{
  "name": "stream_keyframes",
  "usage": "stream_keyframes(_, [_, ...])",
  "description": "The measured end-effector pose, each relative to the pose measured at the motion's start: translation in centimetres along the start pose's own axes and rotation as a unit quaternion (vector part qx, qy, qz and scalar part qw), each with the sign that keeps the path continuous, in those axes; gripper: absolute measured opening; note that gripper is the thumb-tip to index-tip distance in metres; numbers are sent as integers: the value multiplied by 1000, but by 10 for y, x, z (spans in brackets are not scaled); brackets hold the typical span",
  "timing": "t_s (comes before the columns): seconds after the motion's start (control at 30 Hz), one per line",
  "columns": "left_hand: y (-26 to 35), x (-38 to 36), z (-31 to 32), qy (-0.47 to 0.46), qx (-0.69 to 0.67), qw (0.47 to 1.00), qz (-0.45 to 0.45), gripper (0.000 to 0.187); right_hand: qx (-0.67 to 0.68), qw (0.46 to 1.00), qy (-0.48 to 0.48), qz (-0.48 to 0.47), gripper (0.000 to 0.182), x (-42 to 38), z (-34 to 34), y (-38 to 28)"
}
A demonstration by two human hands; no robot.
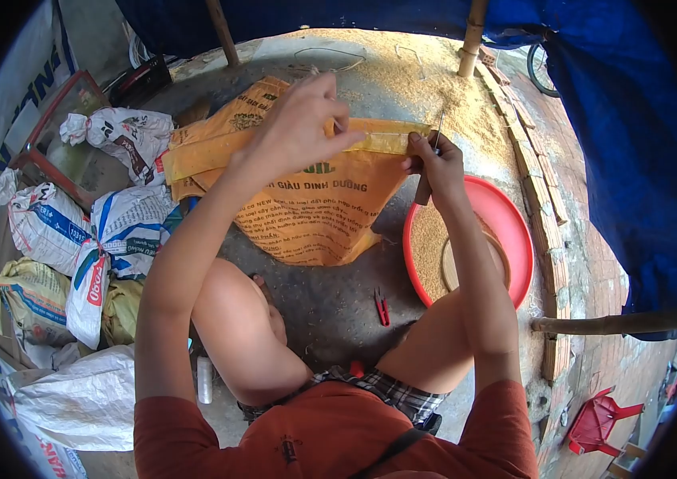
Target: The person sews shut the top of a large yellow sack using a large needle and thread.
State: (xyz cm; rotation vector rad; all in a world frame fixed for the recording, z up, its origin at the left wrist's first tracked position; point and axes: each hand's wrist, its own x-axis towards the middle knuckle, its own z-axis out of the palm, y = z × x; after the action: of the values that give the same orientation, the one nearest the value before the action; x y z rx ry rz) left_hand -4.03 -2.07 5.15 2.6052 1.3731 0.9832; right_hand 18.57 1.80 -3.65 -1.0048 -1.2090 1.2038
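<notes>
An orange-yellow printed woven sack (306,211) is spread out over my lap, its upper edge folded into a band (211,152). At the right end of that band my right hand (438,164) pinches the sack's edge. The same hand grips a small knife (424,190), its handle pointing down and its thin blade up. Above the sack's middle, my left hand (298,124) is raised with fingers curled; anything in them is too small to make out. Red thread snips (382,307) lie on the floor between my legs.
To the right stands a red basin (520,239) with grain and a round container inside. Tied, filled sacks (51,227) crowd the left. Loose grain (454,100) covers the floor ahead, bordered by bricks (542,199). A bamboo pole (618,323) and red stool (603,421) are right.
</notes>
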Motion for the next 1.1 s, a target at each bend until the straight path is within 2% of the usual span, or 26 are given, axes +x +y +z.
stream_keyframes(0.03, [2, -2, 4, -16, 99, 995, 21, 23, -1, 1000, 0, 1, 19, 0, 0, 0])
stream_keyframes(0.07, [1, -4, 10, -18, 101, 995, 21, 23, 1, 1000, 0, 2, 19, 0, 0, 0])
stream_keyframes(0.13, [-3, -9, 22, 61, 159, 981, 92, 21, 1, 1000, -5, 5, 23, -1, 0, -1])
stream_keyframes(0.27, [-5, -13, 29, 51, 204, 975, 68, 17, 0, 1000, -6, -1, 22, -1, 1, -1])
stream_keyframes(0.57, [-29, -13, 23, 57, 77, 995, 23, 8, 0, 1000, -2, 5, 22, 0, -1, -1])
stream_keyframes(0.67, [-36, -13, 15, 44, 66, 997, 23, 12, 0, 1000, 0, 7, 21, 1, -2, 0])
stream_keyframes(0.83, [-44, -14, 9, -21, 10, 999, -36, 16, -5, 1000, 5, 10, 19, 2, 1, 0])
stream_keyframes(1.1, [-46, -13, 4, -33, -9, 999, -41, 23, 5, 1000, 8, -6, 20, 1, 4, 1])
